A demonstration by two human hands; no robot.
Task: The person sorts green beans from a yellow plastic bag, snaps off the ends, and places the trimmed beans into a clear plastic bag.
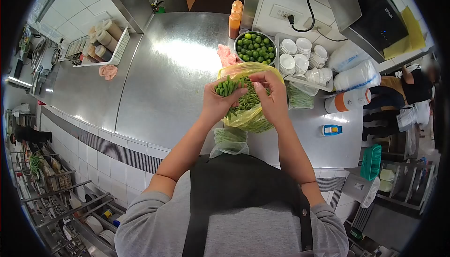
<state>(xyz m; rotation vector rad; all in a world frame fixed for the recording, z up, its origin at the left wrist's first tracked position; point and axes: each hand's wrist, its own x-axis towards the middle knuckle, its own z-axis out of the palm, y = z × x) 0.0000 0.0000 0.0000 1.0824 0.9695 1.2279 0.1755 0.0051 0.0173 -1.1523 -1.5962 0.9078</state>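
My left hand [220, 98] is wrapped round a bunch of green beans [226, 87], their ends bundled together and a few hanging below the palm. Just to the right, my right hand [273, 93] hovers over the open yellow plastic bag [255, 122], thumb and fingers curled close together near the bunch. Whatever those fingertips pinch is too small to make out. Inside the bag lies a heap of loose green beans [248, 100]. Between the bag and my apron sits a clear bag of green produce [229, 139] at the counter's front edge.
Behind the bag stand a bowl of green limes [255, 48], sauce bottles [235, 18] and a pink cloth [228, 55]. A bin of stacked white cups [302, 53] is at right, near a white tub [348, 100]. The steel counter [168, 79] stretches left to a bottle basket [112, 50].
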